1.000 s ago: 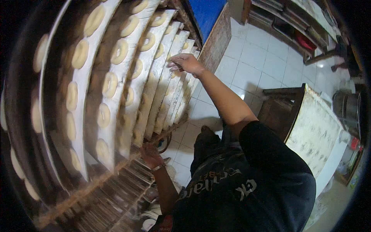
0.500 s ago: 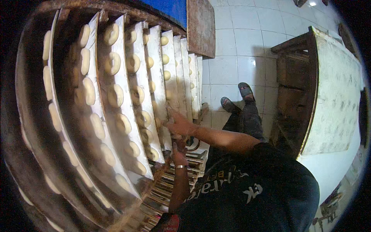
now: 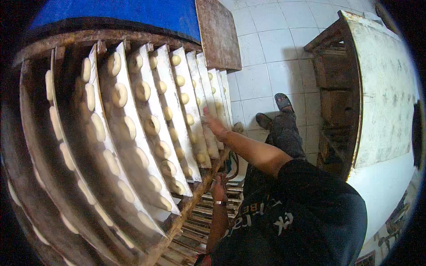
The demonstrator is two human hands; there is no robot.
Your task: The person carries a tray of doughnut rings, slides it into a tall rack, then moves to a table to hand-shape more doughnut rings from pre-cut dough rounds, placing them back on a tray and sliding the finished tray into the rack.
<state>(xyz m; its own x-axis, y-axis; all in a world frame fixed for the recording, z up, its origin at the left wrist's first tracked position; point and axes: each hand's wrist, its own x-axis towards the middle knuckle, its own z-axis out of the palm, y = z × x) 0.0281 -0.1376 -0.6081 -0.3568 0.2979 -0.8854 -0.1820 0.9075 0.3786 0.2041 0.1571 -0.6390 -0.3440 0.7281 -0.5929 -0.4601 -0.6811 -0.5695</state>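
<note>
My right hand (image 3: 214,124) reaches in from the right, fingers stretched out, against or just beside the edge of a white board (image 3: 208,133) in a tall rack. Pale round dough pieces (image 3: 185,98) sit on the boards around it. Lower down, my left hand (image 3: 218,188), with a band at the wrist, is near the rack's wooden side rail (image 3: 206,177). Its fingers are dark and blurred, so I cannot tell what they touch. On the boards further left lie dough rings (image 3: 153,125) and longer-looking pieces seen edge-on.
A blue sheet (image 3: 120,17) and a brown board (image 3: 218,35) are at the rack's far side. To the right stands a wooden table (image 3: 386,88) with a pale top. Slatted wood (image 3: 199,226) lies below my left arm. My feet are on white floor tiles (image 3: 253,80).
My hands, close together at a board's edge before, are now apart. The right moved up and slightly right, the left a little right. The view has shifted, showing more blue sheet.
</note>
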